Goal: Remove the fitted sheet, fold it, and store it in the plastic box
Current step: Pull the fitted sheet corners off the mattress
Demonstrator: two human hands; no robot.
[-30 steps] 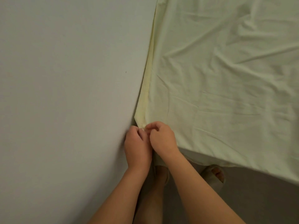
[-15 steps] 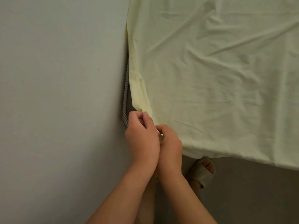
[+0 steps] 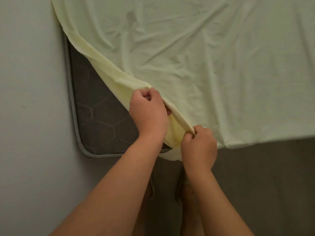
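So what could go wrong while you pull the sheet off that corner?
Both the left hand and the right hand pinch one short stretch of the hem of the fitted sheet, so a hard tug could strain the fabric there. The mattress sits tight against the wall, so the sheet edge on that side may snag.

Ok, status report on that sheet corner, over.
Left hand and right hand both gripping the fitted sheet at its edge. Corner lifted off, dark mattress bare beside the wall. Nothing seen blocking the pull.
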